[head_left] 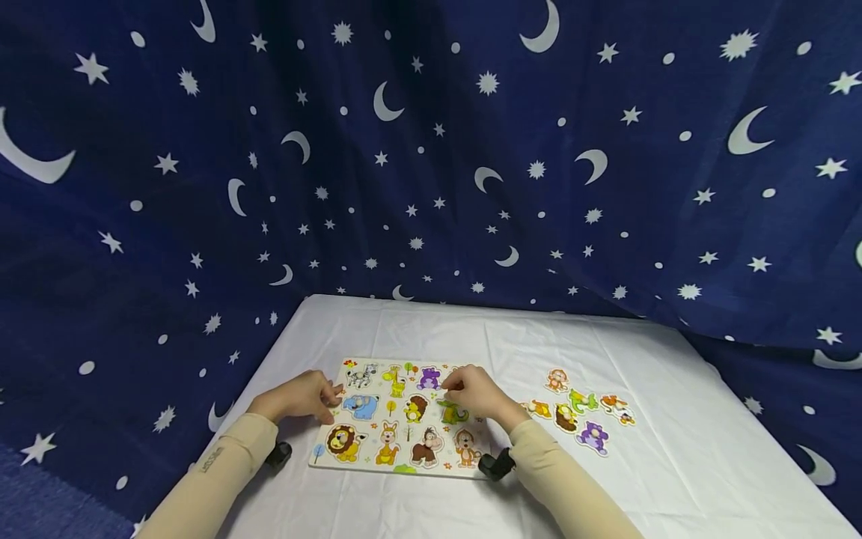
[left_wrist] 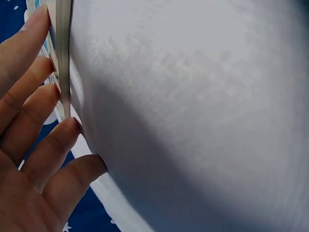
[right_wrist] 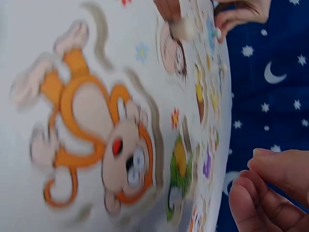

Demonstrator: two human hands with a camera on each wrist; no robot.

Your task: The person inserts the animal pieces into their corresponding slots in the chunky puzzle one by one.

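Note:
A white puzzle board [head_left: 364,469] with animal pictures lies on the table in the head view. My left hand [head_left: 310,394] is at its left side, next to the blue elephant [head_left: 364,406]. In the left wrist view its fingers [left_wrist: 53,145] are spread along the board's edge, the fingertips right at it. My right hand [head_left: 471,389] hovers over the upper right of the board, between the purple hippo [head_left: 429,379] and the green crocodile [head_left: 453,411]. Its fingers [right_wrist: 244,198] are loosely bent, with no piece showing between them. The board's upper right corner is hidden behind this hand.
Several loose animal pieces lie right of the board, among them a monkey [head_left: 557,380], a green crocodile [head_left: 583,400], a hedgehog [head_left: 565,418] and a purple hippo [head_left: 593,437]. A white cloth [head_left: 673,464] covers the table. Dark blue curtains [head_left: 431,150] with moons and stars hang around it.

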